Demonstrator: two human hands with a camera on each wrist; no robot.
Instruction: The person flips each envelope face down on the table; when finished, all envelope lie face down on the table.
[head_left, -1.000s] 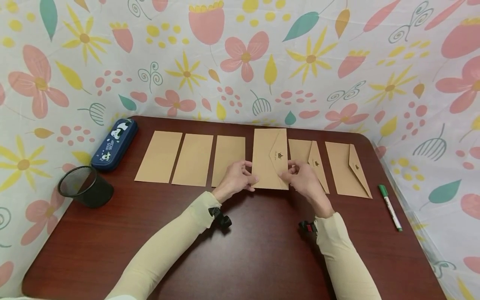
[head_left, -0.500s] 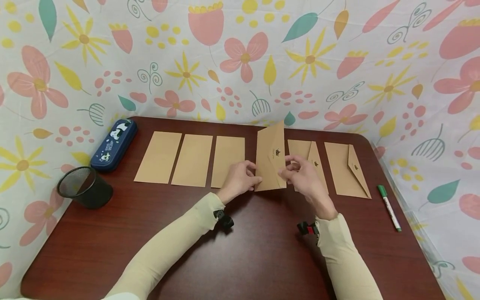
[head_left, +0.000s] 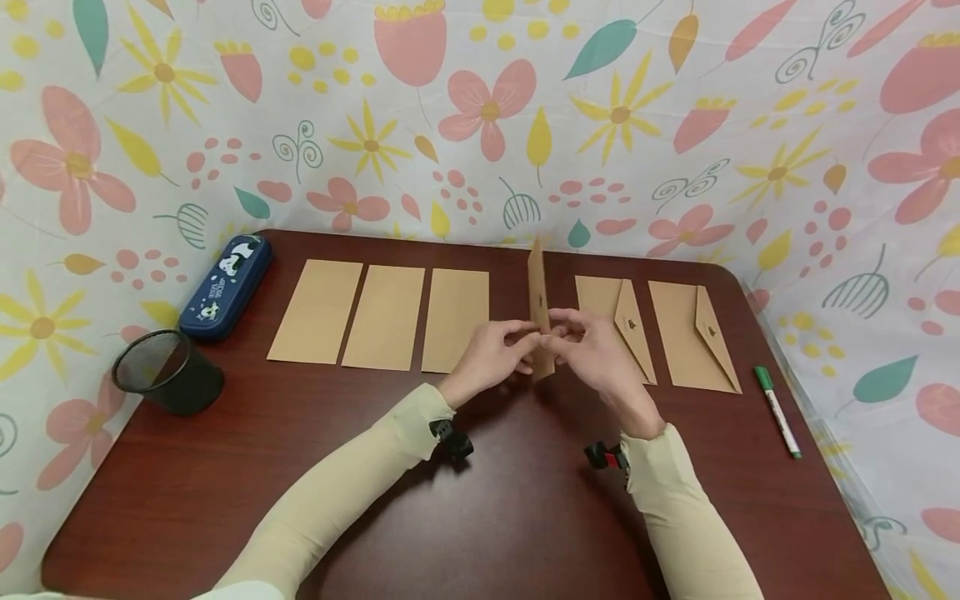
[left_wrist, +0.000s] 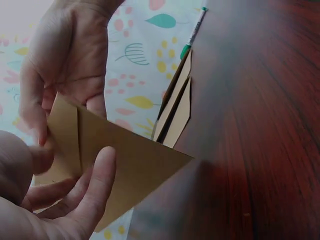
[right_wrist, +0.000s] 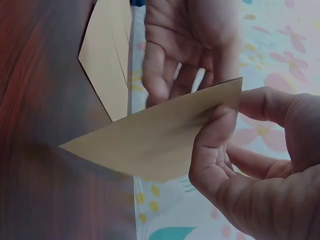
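Note:
A kraft-paper envelope [head_left: 537, 287] stands nearly edge-on between my two hands over the table's middle. Its flap side [left_wrist: 135, 160] faces my left hand [head_left: 486, 357], whose fingers touch that side near the lower end. The left wrist view shows all visible left fingers on the same face, one of them straight. My right hand [head_left: 600, 360] pinches the envelope by its edge; in the right wrist view the thumb lies on the plain face and the index finger goes behind. The envelope [right_wrist: 150, 135] hides the left fingertips there.
Left of my hands lie three envelopes [head_left: 384, 317] plain side up. At right are two envelopes [head_left: 603, 292] [head_left: 682, 325] flap side up. A blue pencil case [head_left: 227, 286] and black mesh pen holder [head_left: 171, 375] stand left. A green-capped marker [head_left: 777, 412] lies by the right edge.
The envelope has gone from lying face-on with its flap and crown print showing to standing almost edge-on. Its right side was lifted and swung left; both hands have moved closer together.

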